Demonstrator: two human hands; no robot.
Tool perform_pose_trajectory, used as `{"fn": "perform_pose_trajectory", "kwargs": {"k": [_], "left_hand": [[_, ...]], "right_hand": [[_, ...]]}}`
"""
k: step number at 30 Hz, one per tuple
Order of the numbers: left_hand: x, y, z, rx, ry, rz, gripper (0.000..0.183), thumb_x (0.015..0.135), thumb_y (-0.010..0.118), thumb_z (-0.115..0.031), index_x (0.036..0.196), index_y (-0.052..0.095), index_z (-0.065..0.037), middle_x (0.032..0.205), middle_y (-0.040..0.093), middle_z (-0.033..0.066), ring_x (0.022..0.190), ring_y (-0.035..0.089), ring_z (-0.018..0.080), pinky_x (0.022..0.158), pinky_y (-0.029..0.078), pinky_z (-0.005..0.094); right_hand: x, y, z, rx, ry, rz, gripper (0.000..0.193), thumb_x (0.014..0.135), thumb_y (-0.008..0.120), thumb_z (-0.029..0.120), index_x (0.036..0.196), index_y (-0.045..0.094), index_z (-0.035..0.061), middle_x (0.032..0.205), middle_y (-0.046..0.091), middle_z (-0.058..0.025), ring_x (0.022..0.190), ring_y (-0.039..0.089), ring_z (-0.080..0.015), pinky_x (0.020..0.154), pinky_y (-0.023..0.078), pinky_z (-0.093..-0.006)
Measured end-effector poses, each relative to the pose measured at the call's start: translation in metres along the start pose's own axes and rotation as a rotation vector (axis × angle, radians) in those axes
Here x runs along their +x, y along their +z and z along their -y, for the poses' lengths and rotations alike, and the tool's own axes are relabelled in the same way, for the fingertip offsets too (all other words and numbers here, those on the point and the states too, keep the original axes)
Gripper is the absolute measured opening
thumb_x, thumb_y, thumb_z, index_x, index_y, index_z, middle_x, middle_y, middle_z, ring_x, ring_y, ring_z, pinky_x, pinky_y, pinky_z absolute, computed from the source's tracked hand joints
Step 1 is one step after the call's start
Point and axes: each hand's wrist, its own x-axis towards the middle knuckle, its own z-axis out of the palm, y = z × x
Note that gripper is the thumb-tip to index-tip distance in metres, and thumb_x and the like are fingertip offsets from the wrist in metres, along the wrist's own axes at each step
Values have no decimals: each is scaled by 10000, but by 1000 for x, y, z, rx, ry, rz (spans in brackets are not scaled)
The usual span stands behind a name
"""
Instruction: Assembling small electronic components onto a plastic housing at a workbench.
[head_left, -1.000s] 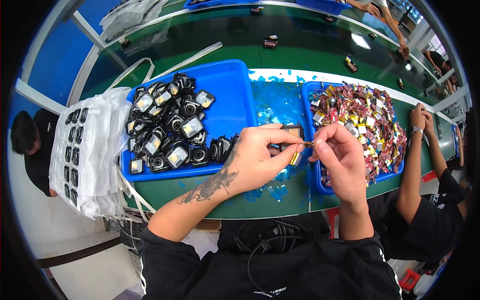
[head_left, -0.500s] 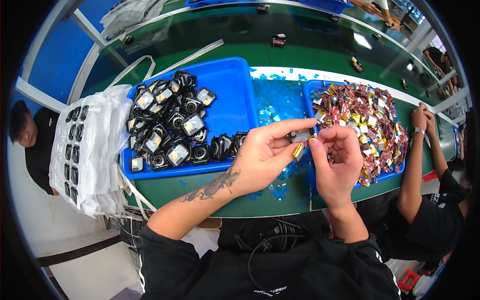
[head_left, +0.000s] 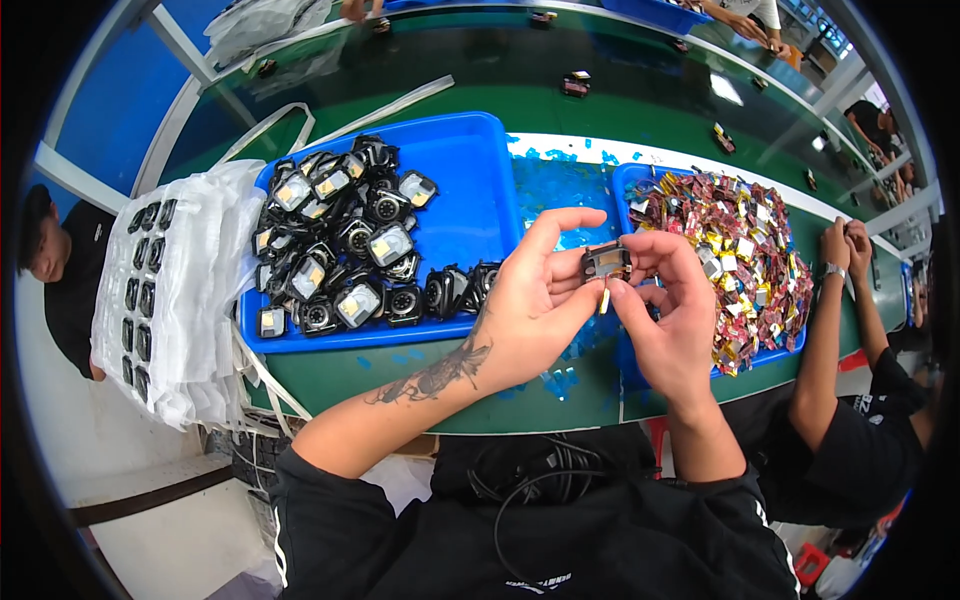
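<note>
My left hand [head_left: 540, 310] and my right hand [head_left: 672, 325] meet over the gap between two blue trays. Both sets of fingertips grip a small dark smartwatch case [head_left: 606, 262], its open side facing up. A thin yellowish strip [head_left: 604, 300] hangs below it by my thumbs. My left index finger sticks out above the case. The left tray [head_left: 455, 190] carries a heap of black smartwatch cases [head_left: 350, 245], several with round sensor backs. Small red, white and yellow electronic parts [head_left: 735, 265] fill the right tray [head_left: 622, 190].
Scraps of blue film [head_left: 560, 205] lie between the trays. Stacked white plastic trays [head_left: 165, 300] with watch parts stand at the left. Beyond runs a green conveyor belt [head_left: 480, 85] carrying scattered parts. Co-workers' forearms [head_left: 830, 330] are at the right; another person [head_left: 65, 270] is at the left.
The watch case has been turned up into plain view between my fingers. My right fingers have moved from a curled pinch onto its right edge. My left index finger has lifted.
</note>
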Motion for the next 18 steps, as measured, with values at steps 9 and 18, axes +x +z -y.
{"fn": "perform_pose_trajectory", "kwargs": {"k": [9,18], "left_hand": [[28,-75,-39,1770,434,-311,221,842,599,-113,1052,626,-48,1091,641,163,964,592,332,836,486,445],[23,-125,-20,2045,254,-304,219,847,545,-53,1057,603,-79,1061,643,168,1233,499,330,1129,235,570]], "right_hand": [[123,-34,10,-161,215,320,448,764,725,4,1167,530,7,930,662,-62,722,546,-60,633,426,-213],[268,-6,-94,-389,432,198,319,623,876,71,795,607,56,698,539,-14,585,484,-102,449,370,-296]]}}
